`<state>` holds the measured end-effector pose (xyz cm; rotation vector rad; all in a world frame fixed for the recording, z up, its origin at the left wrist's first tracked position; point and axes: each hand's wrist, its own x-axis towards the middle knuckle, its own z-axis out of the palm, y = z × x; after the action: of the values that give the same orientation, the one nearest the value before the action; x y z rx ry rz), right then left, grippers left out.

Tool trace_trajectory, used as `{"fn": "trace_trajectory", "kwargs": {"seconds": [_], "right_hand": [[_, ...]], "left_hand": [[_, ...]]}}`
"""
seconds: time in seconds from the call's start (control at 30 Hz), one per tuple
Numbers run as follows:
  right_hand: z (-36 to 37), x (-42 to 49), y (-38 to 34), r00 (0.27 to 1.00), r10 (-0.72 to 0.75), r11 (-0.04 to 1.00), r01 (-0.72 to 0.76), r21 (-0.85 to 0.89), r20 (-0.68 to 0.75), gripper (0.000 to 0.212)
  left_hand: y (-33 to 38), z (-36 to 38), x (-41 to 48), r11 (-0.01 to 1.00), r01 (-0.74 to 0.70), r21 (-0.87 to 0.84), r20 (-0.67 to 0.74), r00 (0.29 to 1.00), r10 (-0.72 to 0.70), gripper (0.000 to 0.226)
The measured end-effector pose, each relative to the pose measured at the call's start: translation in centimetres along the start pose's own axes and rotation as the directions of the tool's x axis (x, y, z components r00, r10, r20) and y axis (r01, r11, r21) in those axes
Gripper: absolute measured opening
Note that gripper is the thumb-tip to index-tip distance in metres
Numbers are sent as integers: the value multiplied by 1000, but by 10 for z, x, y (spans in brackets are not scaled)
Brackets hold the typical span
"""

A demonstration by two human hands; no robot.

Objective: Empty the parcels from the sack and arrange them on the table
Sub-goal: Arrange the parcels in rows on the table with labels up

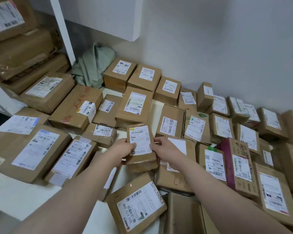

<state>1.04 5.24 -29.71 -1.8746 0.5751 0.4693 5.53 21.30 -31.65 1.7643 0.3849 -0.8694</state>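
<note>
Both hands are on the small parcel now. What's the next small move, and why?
Probably carry the small parcel left and lay it label-up on the bare table there. The left hand and right hand grip it over another box, and gaps ahead look too narrow.

Nearly everything here is plain brown cardboard, each box with a white label striped in black barcodes. The small brown cardboard parcel [141,144] at the centre has a yellow strip on its label. A larger brown box [74,112] bears red handwriting, and a tall box [226,159] has a deep magenta side. The crumpled fabric sack [93,66] is pale green, the surface [20,198] white.
</note>
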Motion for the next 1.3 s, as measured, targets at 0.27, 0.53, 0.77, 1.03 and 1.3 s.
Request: {"fn": "trace_trajectory", "kwargs": {"seconds": [0.27,0.53,0.77,1.03,1.3], "right_hand": [[-13,-9,15,945,-209,958,146,-247,-252,30],[-24,-19,52,931,-200,972,148,-185,-306,23],[-24,-30,54,924,-212,969,157,-189,-319,19],[-10,-77,59,893,-274,956,213,-201,-356,24],[-36,-139,94,833,-289,954,207,-219,-472,29]], "left_hand": [[-7,11,28,992,-107,61,-167,979,116,39],[-21,30,42,921,-83,380,-156,976,152,63],[-35,24,-2,755,-89,649,-124,967,221,82],[-69,57,-80,286,-133,949,136,991,11,134],[-117,72,-105,455,43,890,-176,951,254,111]]}}
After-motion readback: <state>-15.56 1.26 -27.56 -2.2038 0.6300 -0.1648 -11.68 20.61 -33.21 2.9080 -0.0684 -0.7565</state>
